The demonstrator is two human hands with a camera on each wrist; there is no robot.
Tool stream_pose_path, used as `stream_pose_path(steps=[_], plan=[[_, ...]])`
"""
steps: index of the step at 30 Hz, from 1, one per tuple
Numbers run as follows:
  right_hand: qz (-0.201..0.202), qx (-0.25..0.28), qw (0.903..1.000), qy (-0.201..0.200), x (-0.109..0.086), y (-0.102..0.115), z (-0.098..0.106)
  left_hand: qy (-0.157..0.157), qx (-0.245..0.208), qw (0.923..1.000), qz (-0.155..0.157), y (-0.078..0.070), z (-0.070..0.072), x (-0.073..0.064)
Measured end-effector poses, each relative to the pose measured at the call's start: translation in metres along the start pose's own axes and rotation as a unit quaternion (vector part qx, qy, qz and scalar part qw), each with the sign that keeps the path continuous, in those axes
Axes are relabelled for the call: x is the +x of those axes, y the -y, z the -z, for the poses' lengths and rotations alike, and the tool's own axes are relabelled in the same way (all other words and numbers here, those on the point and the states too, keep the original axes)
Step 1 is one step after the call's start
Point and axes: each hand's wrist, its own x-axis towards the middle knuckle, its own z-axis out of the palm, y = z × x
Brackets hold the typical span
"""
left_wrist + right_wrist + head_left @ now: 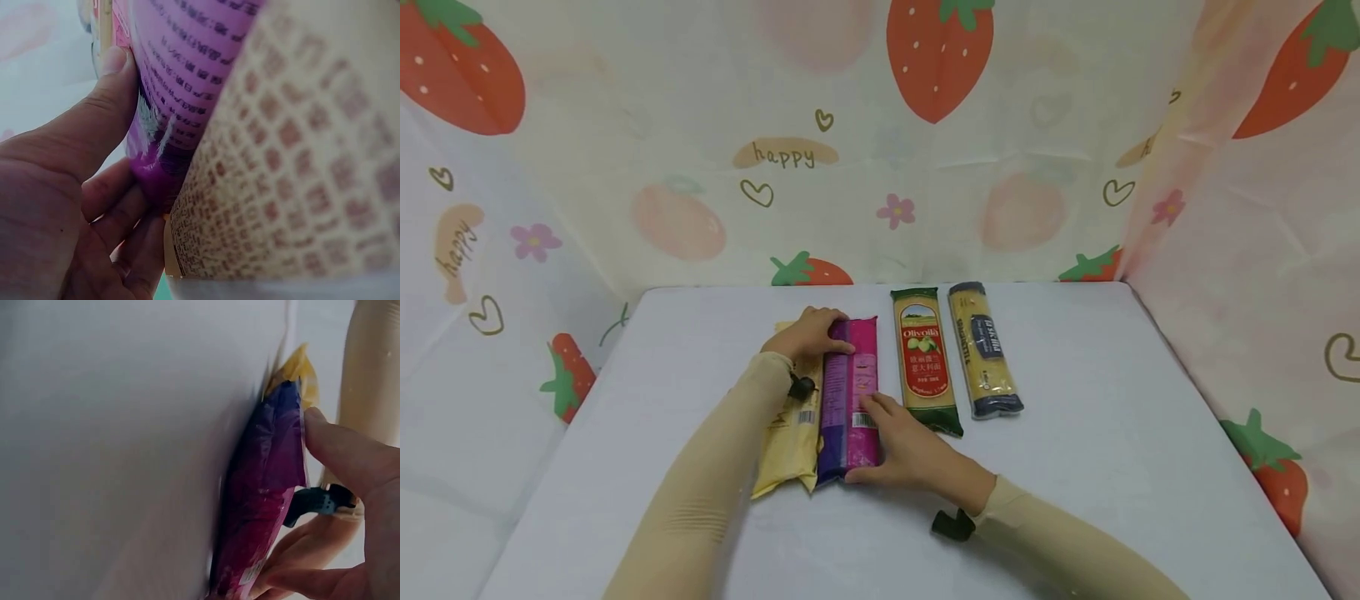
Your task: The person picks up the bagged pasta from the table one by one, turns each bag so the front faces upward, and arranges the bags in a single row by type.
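A purple and magenta packet (850,417) lies lengthwise on the table, right against a yellow packet (788,450) on its left. At the packet's far end is my left hand (805,335), its thumb on the purple wrapper and its fingers bent round the end. In the left wrist view, thumb and fingers (115,231) grip the purple wrapper beside the printed yellow one. My right hand (913,446) touches the purple packet's near right side. Its fingertips rest on the top near the barcode, and the thumb (337,440) lies along the near end.
To the right lie a green-ended spaghetti packet (925,367) with a red label and a spaghetti packet (983,354) with dark blue ends. They lie roughly parallel on the white table (1090,467). Strawberry-printed cloth (865,217) hangs behind and at both sides.
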Motion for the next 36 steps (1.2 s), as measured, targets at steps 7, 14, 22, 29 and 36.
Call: stream_pose_path(steps=[7, 14, 22, 29, 36], plan=[[-0.018, -0.01, 0.9997, 0.012, 0.004, 0.007, 0.0, -0.001, 0.002, 1.0, 0.002, 0.0, -0.002, 0.001], [-0.018, -0.046, 0.9985, 0.024, 0.004, 0.014, -0.003, 0.007, 0.012, 0.9998, 0.014, -0.001, -0.003, 0.003], [-0.028, -0.106, 0.9936, 0.028, 0.008, 0.02, -0.008, 0.005, 0.017, 0.9997, 0.019, -0.007, -0.001, -0.001], [-0.036, -0.114, 0.9926, 0.018, 0.009, 0.021, -0.012, -0.001, 0.04, 0.9988, 0.028, -0.017, 0.001, -0.004], [-0.024, -0.159, 0.9869, 0.014, 0.008, 0.024, -0.012, 0.003, 0.051, 0.9982, 0.033, -0.019, 0.0, -0.003]])
